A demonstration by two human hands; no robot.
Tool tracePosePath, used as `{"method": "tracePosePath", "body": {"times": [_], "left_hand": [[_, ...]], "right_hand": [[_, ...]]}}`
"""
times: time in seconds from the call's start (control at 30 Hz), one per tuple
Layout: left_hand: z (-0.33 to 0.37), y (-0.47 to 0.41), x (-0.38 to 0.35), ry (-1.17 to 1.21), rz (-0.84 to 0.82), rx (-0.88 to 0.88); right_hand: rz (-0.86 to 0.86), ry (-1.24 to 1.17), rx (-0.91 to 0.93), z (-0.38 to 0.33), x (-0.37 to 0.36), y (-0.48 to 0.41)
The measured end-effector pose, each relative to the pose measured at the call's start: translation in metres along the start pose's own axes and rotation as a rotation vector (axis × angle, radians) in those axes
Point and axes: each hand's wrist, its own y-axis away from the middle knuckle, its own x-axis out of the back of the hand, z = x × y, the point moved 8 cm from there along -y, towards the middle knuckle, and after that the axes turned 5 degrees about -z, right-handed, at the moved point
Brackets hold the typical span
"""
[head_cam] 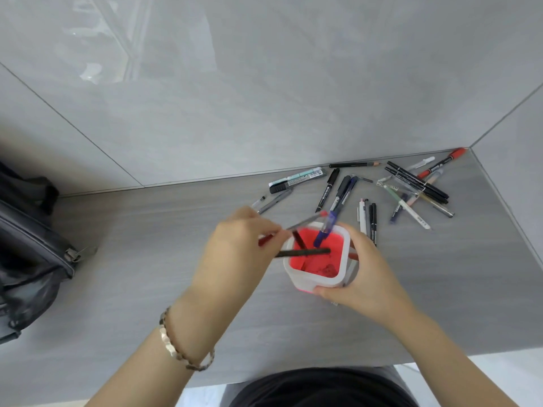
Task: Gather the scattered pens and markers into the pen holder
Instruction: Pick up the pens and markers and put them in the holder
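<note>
Holder (318, 282) gripped by right fingers (332, 292), pen (305, 221) apparently pinched in left fingers (264, 227)

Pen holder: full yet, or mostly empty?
Mostly empty. The pen holder shows much bare red floor, with only about three pens leaning inside; many pens lie scattered on the table.

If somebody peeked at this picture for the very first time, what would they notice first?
Probably the white square pen holder with its bright red inside, in the middle of the grey desk, steadied by the right hand. The left hand pinches a thin red-capped pen over its rim. Behind it, against the wall, lies a jumble of loose pens and markers, and a dark bag sits at the desk's left edge.
</note>
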Motion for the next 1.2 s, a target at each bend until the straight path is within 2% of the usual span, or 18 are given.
{"method": "tracePosePath", "body": {"times": [0.1, 0.2, 0.3, 0.47, 0.53, 0.67, 0.73, 0.8, 0.87, 1.0, 1.1, 1.2], "left_hand": [[0.000, 0.018, -0.021, -0.149, -0.081, -0.085], [-0.004, 0.023, -0.033, -0.348, -0.095, -0.155], [0.000, 0.015, -0.042, -0.372, -0.094, -0.164], [0.000, -0.003, -0.038, -0.036, 0.014, -0.018], [0.005, -0.009, -0.039, 0.043, 0.041, -0.059], [0.011, -0.014, -0.047, 0.410, -0.003, -0.122], [-0.005, -0.018, -0.041, 0.553, 0.086, -0.080], [-0.045, -0.028, -0.042, 0.619, 0.191, 0.058], [-0.090, -0.045, -0.053, 0.449, 0.179, 0.238], [-0.147, -0.077, -0.081, -0.014, -0.038, 0.438], [-0.158, -0.090, -0.097, -0.238, -0.169, 0.464], [-0.149, -0.092, -0.118, -0.199, -0.277, 0.357]], "right_hand": [[0.016, -0.011, -0.016, 0.001, 0.001, 0.000], [-0.015, 0.065, -0.012, -0.001, -0.002, 0.001], [-0.050, 0.088, 0.049, -0.011, -0.010, 0.002], [0.038, 0.028, 0.032, -0.007, -0.004, -0.003], [0.048, 0.002, 0.028, -0.003, 0.000, -0.004], [0.030, -0.081, 0.035, 0.001, 0.001, -0.004], [0.064, -0.118, 0.041, 0.002, 0.008, -0.002], [0.111, -0.146, 0.039, 0.006, 0.018, -0.001], [0.154, -0.158, 0.033, 0.009, 0.029, 0.000], [0.185, -0.151, 0.021, 0.013, 0.041, -0.002], [0.183, -0.148, 0.017, 0.015, 0.041, -0.004], [0.167, -0.154, 0.010, 0.018, 0.038, -0.005]]}}
